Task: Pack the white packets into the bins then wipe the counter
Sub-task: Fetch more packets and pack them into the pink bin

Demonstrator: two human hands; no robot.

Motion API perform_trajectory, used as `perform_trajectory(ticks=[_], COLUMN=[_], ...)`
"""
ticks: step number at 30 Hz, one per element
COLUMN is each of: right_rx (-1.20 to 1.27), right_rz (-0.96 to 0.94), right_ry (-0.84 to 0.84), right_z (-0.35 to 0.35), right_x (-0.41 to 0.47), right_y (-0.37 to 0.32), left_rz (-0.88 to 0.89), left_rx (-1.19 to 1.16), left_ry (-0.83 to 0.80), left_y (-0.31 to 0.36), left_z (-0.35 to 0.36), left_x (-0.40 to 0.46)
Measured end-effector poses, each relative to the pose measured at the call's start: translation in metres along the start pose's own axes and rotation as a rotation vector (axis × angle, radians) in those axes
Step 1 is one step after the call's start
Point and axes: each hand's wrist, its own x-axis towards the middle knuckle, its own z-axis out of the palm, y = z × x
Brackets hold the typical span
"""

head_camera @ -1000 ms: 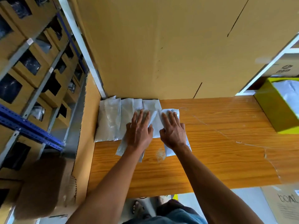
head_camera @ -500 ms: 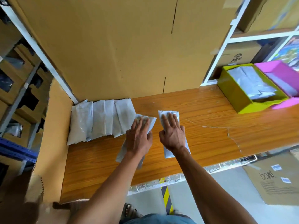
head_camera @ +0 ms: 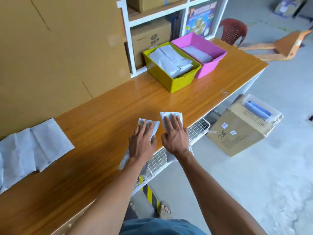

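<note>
Meanwhile, two white packets (head_camera: 176, 116) are pressed flat at the wooden counter's (head_camera: 105, 119) front edge by the left hand (head_camera: 142, 144) and right hand (head_camera: 175, 139), fingers straight, with the yellow-green bin (head_camera: 176, 85) and pink bin (head_camera: 208, 70) at one o'clock.
</note>
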Motion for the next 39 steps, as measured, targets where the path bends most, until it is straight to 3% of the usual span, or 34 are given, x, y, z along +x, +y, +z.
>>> perform_trajectory(ticks=[11,18,30,39], right_rx=[-0.08,-0.094,-0.086,-0.034], right_rz=[0.379,0.512,0.576,0.423], right_ry=[0.148,0.171,0.236,0.238], right_z=[-0.063,-0.088,-0.159,-0.183], right_x=[-0.018,0.013,0.14,0.243], right_y=[0.168,0.256,0.382,0.468], left_rz=[0.379,0.512,0.57,0.449], left_rx=[-0.042,-0.078,-0.138,-0.11], left_ry=[-0.111,-0.16,-0.183,-0.069], left_y=[0.176,0.268,0.399,0.461], left_z=[0.051,0.09,0.128,0.134], left_x=[0.085,0.161,0.319,0.405])
